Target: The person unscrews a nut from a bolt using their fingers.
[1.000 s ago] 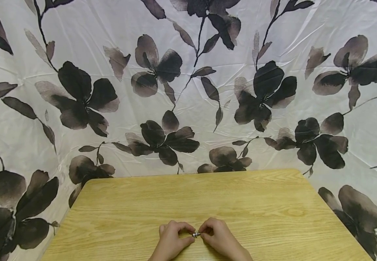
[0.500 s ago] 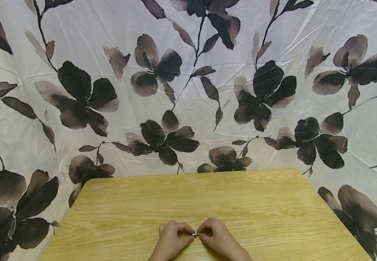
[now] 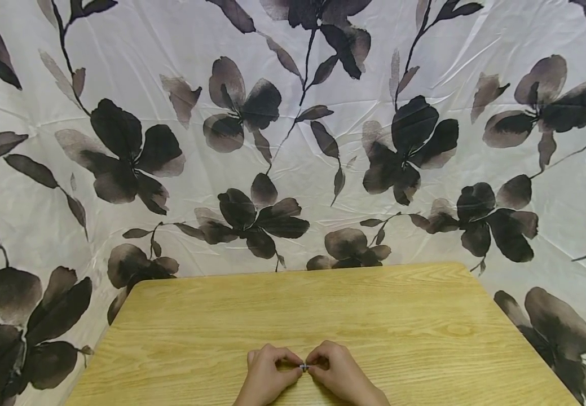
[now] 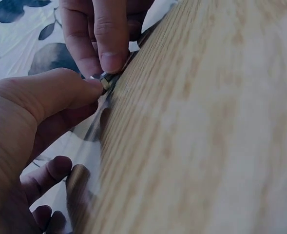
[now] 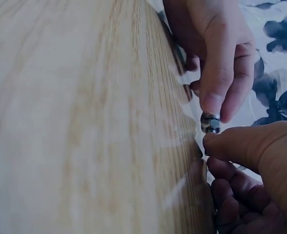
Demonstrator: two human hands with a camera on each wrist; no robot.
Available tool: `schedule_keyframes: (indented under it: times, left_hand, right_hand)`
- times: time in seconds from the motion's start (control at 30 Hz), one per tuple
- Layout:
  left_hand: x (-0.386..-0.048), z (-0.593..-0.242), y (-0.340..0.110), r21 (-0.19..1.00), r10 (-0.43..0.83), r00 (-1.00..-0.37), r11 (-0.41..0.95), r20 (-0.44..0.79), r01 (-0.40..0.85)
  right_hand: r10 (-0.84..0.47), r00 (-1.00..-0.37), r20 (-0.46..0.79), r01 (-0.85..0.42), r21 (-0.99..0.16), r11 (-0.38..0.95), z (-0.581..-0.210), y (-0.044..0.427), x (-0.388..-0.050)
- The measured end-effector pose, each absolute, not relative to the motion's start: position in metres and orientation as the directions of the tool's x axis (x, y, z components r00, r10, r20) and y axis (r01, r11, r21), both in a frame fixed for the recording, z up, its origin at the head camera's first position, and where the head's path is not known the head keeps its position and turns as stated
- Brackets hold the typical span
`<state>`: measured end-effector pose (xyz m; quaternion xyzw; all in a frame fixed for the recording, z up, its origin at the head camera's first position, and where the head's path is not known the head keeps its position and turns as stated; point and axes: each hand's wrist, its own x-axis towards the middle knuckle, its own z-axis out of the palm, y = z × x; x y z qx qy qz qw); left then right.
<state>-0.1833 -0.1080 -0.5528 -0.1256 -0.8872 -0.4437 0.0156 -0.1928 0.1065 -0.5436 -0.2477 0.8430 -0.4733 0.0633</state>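
Note:
Between my two hands is a small shiny metal bolt (image 3: 304,367), lying roughly crosswise above the wooden table. My left hand (image 3: 267,373) pinches its left end with thumb and forefinger. From the other side, my right hand (image 3: 342,373) pinches the right end. The left wrist view shows threads on the bolt (image 4: 105,79) in the narrow gap between the fingertips. A hex nut (image 5: 212,125) is visible on it in the right wrist view, close to the right thumb. Both ends are covered by fingers.
A light wood-grain table (image 3: 293,310) with rounded far corners lies under the hands. Behind it and along its sides hangs a white cloth (image 3: 293,163) printed with dark flowers.
My right hand has shifted slightly left, and less of the bolt shows between the fingertips. The left hand stays nearly still, gripping its end. The head view has tilted slightly.

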Motion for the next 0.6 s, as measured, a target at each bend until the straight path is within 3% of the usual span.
schedule_keyframes:
  times: [0.6]
  left_hand:
    - [-0.1832, -0.5480, -0.1122, 0.867, 0.146, -0.985, 0.476, 0.090, 0.150]
  right_hand:
    - [-0.471, -0.874, 0.122, -0.333, -0.856, 0.396, -0.5397, 0.1054, -0.1940]
